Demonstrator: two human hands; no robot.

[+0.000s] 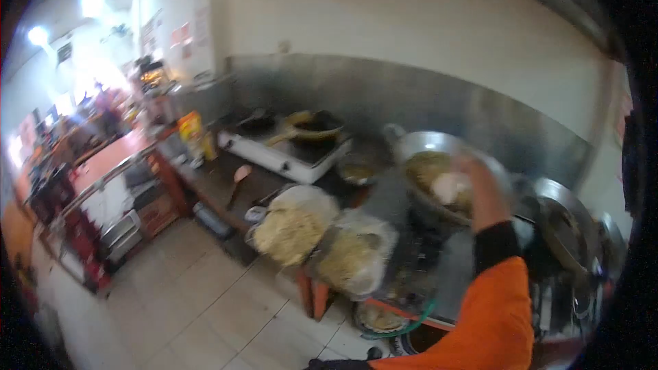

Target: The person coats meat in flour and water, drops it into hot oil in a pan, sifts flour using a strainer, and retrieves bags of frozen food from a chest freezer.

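Reaching over one wide silver metal wok, the right hand is too blurred to tell how open it is or whether it holds the one pale rounded lump inside the wok. The orange sleeve and forearm hide the wok's right side; the left hand is out of view. Left of the wok stand two heaps of pale-yellow shredded food and one white stove.
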